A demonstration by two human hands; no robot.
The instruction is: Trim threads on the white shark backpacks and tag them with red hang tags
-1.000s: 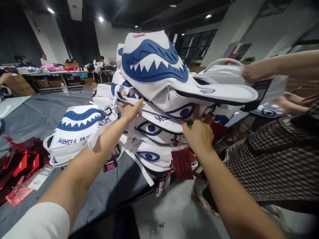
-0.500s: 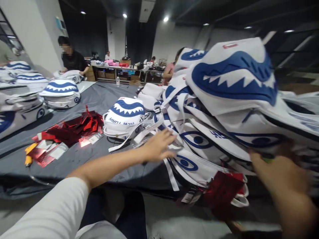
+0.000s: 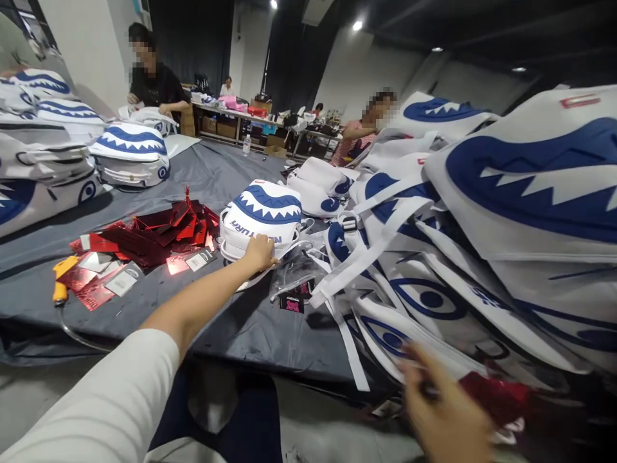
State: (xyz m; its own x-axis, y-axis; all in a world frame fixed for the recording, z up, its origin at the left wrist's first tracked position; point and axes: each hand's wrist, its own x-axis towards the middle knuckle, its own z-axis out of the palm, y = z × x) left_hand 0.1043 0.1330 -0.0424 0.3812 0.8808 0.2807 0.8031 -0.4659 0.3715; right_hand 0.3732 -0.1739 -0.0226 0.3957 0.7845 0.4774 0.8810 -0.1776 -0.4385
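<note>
At the far left edge of the grey-covered table (image 3: 226, 170), a stack of white shark-print bags (image 3: 43, 151) shows at least four units. One yellow-handled tool (image 3: 60, 283) lies near the front edge, beside one heap of red foil tags (image 3: 154, 233). One separate bag (image 3: 130, 154) lies behind the heap, in front of one person in black (image 3: 155, 82). One water bottle (image 3: 247, 145) stands at the far edge.

The left hand (image 3: 260, 252) is curled onto the lower front edge of one small backpack (image 3: 264, 215), grasping it. This backpack lies flat on the table between the red tags and the large pile of bags (image 3: 482, 257); the pile's count is not readable.

The right hand (image 3: 448, 418) is blurred at the pile's lower edge, so its grip cannot be determined.
</note>
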